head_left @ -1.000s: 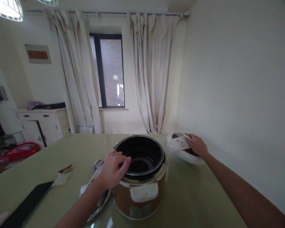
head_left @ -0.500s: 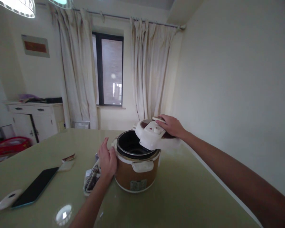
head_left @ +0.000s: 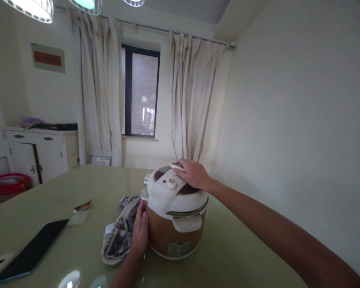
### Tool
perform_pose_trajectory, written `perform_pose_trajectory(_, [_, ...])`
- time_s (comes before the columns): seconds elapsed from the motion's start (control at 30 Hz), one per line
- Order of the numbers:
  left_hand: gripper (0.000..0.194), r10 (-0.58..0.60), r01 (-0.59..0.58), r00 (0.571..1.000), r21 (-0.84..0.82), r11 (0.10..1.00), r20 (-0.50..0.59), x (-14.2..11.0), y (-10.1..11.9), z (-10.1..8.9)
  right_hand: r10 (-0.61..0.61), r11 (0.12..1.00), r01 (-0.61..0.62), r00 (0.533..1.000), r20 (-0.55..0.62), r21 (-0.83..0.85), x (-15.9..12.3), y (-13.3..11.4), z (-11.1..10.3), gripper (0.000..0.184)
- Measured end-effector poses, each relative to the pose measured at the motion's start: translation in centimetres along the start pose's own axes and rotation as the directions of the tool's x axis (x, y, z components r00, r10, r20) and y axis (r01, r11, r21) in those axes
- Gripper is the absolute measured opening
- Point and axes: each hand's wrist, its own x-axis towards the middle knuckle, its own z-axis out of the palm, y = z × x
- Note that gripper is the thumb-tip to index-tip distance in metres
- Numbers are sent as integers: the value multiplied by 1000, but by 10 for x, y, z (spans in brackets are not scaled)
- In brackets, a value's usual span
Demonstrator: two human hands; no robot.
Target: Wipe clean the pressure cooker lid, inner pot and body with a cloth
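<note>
A brown and white electric pressure cooker (head_left: 171,236) stands on the table. Its white lid (head_left: 159,196) sits on top, covering the dark inner pot. My right hand (head_left: 195,174) is closed round the lid's handle (head_left: 177,166). Against the cooker's left side lies my left hand (head_left: 141,230), fingers stretched along the wall and not wrapped round anything. Just left of that hand, partly behind it, is a patterned grey and white cloth mitt (head_left: 118,236).
On the pale green table (head_left: 87,240), a black tablet (head_left: 33,252) lies at left beside a white oval object (head_left: 0,266). A small packet (head_left: 82,206) is farther back. Beyond the table are a white cabinet (head_left: 52,154) and a red basket (head_left: 12,184).
My right hand has brought the lid left and down from a tilt, onto the cooker, hiding the inner pot. My left hand has slid lower along the cooker's side.
</note>
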Motion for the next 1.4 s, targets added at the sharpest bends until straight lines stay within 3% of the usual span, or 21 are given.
perform_pose_trajectory(0.37, [75, -76, 76, 996, 13, 997, 54, -2, 4, -5, -145, 979, 145, 989, -11, 146, 5, 14, 15, 40])
perform_pose_trajectory(0.6, [73, -107, 106, 993, 15, 994, 55, -4, 5, -9, -377, 906, 365, 926, 15, 217, 11, 39, 15, 42])
perform_pose_trajectory(0.9, [73, -91, 91, 993, 1, 996, 77, -2, 5, -12, -477, 859, 460, 878, 25, 225, 9, 55, 14, 46])
perform_pose_trajectory(1.17, [72, -81, 83, 993, -20, 996, 83, -3, 7, -10, -338, 941, 339, 926, 171, 27, 6, 39, 2, 44])
perform_pose_trajectory(1.4, [73, -82, 84, 993, -20, 996, 81, -2, 3, -11, -207, 962, 235, 959, 191, -140, 5, 16, -4, 44])
